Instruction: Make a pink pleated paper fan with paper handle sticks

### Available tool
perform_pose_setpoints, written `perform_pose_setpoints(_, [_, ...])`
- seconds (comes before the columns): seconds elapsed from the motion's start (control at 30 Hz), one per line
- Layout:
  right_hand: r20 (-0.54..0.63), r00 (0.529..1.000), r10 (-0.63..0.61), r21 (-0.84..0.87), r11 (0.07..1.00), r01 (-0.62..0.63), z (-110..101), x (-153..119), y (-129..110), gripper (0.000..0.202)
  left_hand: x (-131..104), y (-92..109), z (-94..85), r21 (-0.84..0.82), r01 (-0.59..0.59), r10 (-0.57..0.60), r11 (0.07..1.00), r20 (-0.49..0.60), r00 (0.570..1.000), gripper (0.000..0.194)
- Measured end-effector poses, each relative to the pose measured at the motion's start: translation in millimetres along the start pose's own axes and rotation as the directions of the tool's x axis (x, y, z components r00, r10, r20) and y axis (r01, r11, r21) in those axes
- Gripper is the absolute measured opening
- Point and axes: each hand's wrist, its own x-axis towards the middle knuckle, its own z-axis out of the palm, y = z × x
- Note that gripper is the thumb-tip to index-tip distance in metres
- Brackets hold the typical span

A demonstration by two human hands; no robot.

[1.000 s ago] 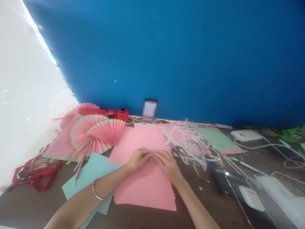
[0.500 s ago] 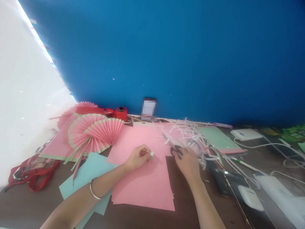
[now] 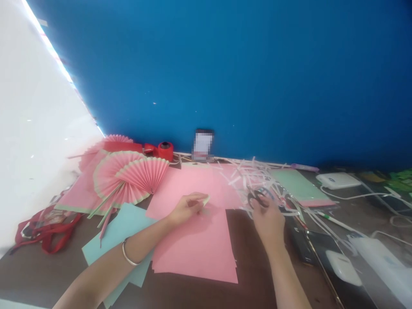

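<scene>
My left hand [image 3: 188, 208] is closed in a pinch on a small pale green piece of paper [image 3: 206, 200], just over the pink paper sheets [image 3: 196, 253]. My right hand [image 3: 268, 216] grips a pair of scissors [image 3: 256, 197] by the dark handles, at the near edge of a heap of white paper strips [image 3: 251, 174]. The scissors' blades cannot be made out. Light blue sheets [image 3: 128, 221] lie partly beneath my left forearm.
Pink pleated paper fans [image 3: 143, 174] with green edges lie at the left, beside a red strap [image 3: 58, 234]. A red tape dispenser [image 3: 165, 152] stands at the back. On the right are a green sheet [image 3: 299, 184], a white case [image 3: 343, 267], dark phone-like devices and cables.
My right hand has moved to the right with the scissors. The green piece in my left hand has tilted and lifted slightly. The view has shifted a little.
</scene>
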Motion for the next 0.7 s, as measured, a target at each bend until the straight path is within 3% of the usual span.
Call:
perform_pose_setpoints(0.1, [-0.046, 0.999, -0.028, -0.045, 0.999, 0.026, -8, 0, 1, 0.041, 0, 1, -1.3, -0.048, 0.032, -0.034, 0.998, -0.024, 0.999, 0.044])
perform_pose_setpoints(0.27, [-0.134, 0.977, -0.167, -0.395, 0.913, 0.102, -29, -4, -1, 0.036, 2, 0, -2.7, -0.056, 0.012, -0.014, 0.998, -0.038, 0.999, 0.041])
perform_pose_setpoints(0.43, [-0.218, 0.942, -0.256, -0.466, 0.875, 0.13, -43, -1, 5, 0.034, 1, -1, -2.0, -0.118, 0.016, -0.019, 0.993, -0.026, 0.999, 0.044])
perform_pose_setpoints(0.57, [-0.201, 0.941, -0.274, -0.438, 0.884, 0.164, -41, 2, 11, 0.034, 1, -3, -1.3, -0.164, 0.007, -0.014, 0.986, -0.039, 0.999, 0.046])
perform_pose_setpoints(0.7, [-0.082, 0.963, -0.255, -0.523, 0.834, 0.176, -37, 0, 13, 0.029, 2, -6, -1.4, -0.159, -0.016, 0.001, 0.987, -0.093, 0.996, 0.047])
